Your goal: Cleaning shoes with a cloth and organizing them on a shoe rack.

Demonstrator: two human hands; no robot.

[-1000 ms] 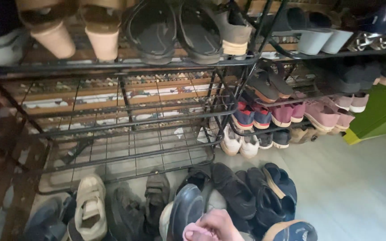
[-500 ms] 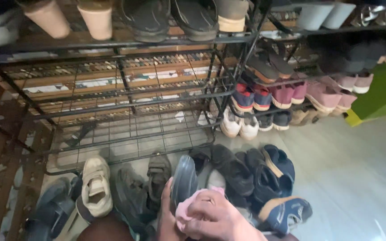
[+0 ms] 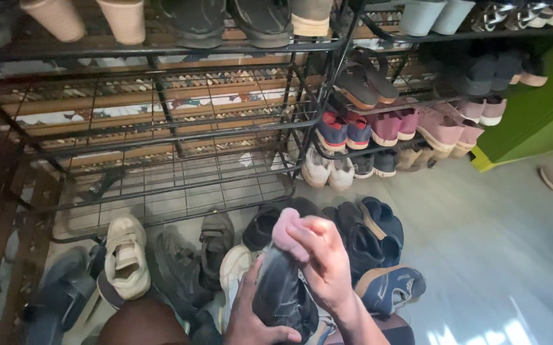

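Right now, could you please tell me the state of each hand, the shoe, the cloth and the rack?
Left hand: gripping the black shoe from below.
Right hand: pressing the pink cloth on it.
Black shoe: held up, off the floor.
Pink cloth: bunched.
Left rack: lower shelves bare.

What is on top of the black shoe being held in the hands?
A pink cloth lies on the black shoe, pressed down by the right hand. The left hand grips the shoe from below. The shoe's surface under the cloth is covered.
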